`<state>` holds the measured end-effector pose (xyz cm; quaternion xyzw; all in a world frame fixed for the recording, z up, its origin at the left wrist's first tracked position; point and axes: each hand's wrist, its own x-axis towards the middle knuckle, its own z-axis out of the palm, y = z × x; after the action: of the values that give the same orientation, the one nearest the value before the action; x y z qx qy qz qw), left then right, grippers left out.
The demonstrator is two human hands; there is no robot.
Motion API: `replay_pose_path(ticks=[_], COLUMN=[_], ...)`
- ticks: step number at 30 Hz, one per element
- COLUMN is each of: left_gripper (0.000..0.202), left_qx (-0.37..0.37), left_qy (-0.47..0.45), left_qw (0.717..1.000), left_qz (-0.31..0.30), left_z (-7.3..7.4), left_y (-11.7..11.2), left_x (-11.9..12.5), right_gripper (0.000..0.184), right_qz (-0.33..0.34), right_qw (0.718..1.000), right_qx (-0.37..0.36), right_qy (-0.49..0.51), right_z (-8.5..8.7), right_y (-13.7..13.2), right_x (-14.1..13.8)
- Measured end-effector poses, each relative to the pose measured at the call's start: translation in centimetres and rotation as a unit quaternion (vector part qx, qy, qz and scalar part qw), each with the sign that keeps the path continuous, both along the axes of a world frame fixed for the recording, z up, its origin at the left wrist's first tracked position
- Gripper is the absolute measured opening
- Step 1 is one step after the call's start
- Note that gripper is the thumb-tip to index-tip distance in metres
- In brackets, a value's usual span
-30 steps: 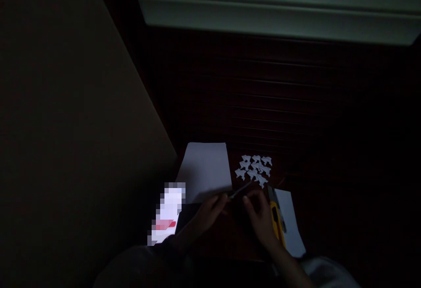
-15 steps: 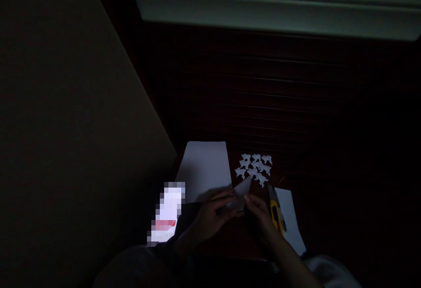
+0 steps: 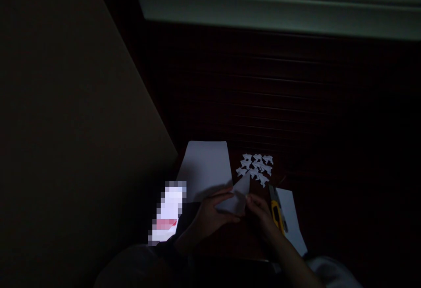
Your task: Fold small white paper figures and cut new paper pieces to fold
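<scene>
Between my hands is a folded piece of white paper [image 3: 239,195], its pointed tip aimed away from me. My left hand [image 3: 212,213] grips its left side, fingers along the upper edge and thumb at the lower edge. With fingertips pinched together, my right hand [image 3: 258,209] holds the paper's right edge. Just beyond the paper's tip lie several small folded white paper figures [image 3: 256,165], grouped on the dark tabletop. The room is dim, so the fold lines are hard to make out.
A stack of white paper [image 3: 207,161] lies at the back left. Left of my hand glows a blurred-out bright screen [image 3: 169,211]. At the right, a yellow utility knife [image 3: 276,213] rests beside another white sheet [image 3: 292,213]. A wall panel [image 3: 82,104] stands on the left.
My left thumb and fingers have spread wider apart, showing more of the folded paper. The paper's tip has turned slightly to the left. My right hand keeps its pinch.
</scene>
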<state>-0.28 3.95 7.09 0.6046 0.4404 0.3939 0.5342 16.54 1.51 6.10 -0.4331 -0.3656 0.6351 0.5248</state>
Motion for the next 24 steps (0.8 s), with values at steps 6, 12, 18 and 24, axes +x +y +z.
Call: replay_pose_path(ticks=[6,12,18,24], left_gripper=[0.045,0.022,0.022,0.027], left_qx=[-0.018,0.025,0.019,-0.084], left_qy=[-0.018,0.008,0.034,-0.028], left_qw=[1.0,0.999,0.998,0.989], left_qz=[0.007,0.024,0.053,0.115], left_z=[-0.8,0.1,0.3,0.7], left_y=[0.2,0.3,0.7,1.2], left_x=[-0.2,-0.2,-0.4,-1.3], right_gripper=[0.025,0.024,0.016,0.026], right_qz=[-0.005,-0.014,-0.025,-0.041], right_qw=[1.0,1.0,1.0,0.999], right_qx=[0.001,0.006,-0.003,-0.009], right_qy=[0.012,0.004,0.011,-0.024], right_z=[-0.5,-0.5,-0.2,0.4], right_y=[0.1,0.0,0.0,0.4], right_x=[0.2,0.3,0.5,0.9])
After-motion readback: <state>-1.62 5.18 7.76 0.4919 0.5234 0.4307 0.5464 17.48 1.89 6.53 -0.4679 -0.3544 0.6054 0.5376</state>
